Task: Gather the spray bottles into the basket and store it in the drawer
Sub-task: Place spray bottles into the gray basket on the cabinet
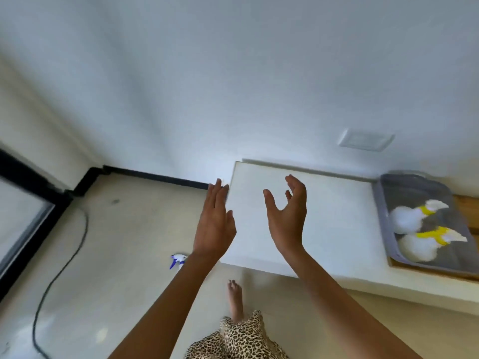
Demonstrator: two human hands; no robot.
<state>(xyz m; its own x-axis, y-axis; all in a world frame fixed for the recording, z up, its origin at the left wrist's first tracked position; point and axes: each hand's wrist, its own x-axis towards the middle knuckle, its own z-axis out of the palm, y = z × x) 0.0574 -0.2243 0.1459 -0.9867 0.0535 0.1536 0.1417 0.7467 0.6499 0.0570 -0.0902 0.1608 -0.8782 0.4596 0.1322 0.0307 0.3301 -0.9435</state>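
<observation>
Both hands raised empty over the white cabinet top (311, 224) — left hand (215, 226) flat, fingers together, past its left edge above bare floor (124, 242); right hand (287, 218) wide, fingers curled. Grey basket (383, 203) at far right of the top, well apart from hands, two white yellow-collared spray bottles (407, 216) lying inside. Blue-triggered spray bottle (177, 260) on floor, just beside left wrist — mostly hidden by forearm

cable (64, 257): black, on floor (124, 229) far left of hands
wall plate (365, 139): above right hand
bare foot (234, 299): below hands
leopard-print fabric (238, 338): beneath foot
</observation>
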